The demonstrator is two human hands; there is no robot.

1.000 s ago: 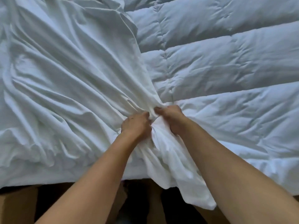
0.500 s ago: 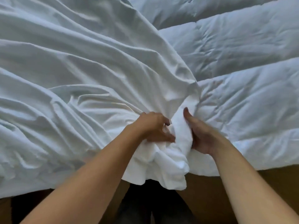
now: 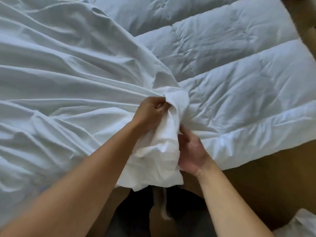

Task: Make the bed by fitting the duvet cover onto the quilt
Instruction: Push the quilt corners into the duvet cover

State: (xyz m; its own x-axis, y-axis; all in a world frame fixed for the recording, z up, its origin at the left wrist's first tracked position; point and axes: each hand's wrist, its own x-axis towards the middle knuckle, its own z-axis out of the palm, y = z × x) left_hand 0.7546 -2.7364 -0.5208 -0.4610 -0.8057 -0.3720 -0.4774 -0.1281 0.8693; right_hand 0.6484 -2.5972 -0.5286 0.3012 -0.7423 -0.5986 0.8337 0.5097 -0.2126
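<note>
A white duvet cover [image 3: 65,79] lies creased over the left and middle of the bed. A puffy white stitched quilt [image 3: 239,79] shows uncovered on the right. At the near edge the cover is bunched into a thick wad [image 3: 162,151] that hangs over the bedside. My left hand [image 3: 150,112] is clenched on the cover's fabric at the top of the wad. My right hand [image 3: 191,153] grips the wad from its right side, fingers pressed into the cloth.
A brown floor [image 3: 273,177] runs along the near and right side of the bed. Another white piece of bedding [image 3: 301,224] sits at the bottom right corner. My dark trousers [image 3: 130,216] show below the wad.
My right hand has dropped lower along the gathered cloth while the left has shifted up and right. More of the quilt and floor shows at the right as the view has moved.
</note>
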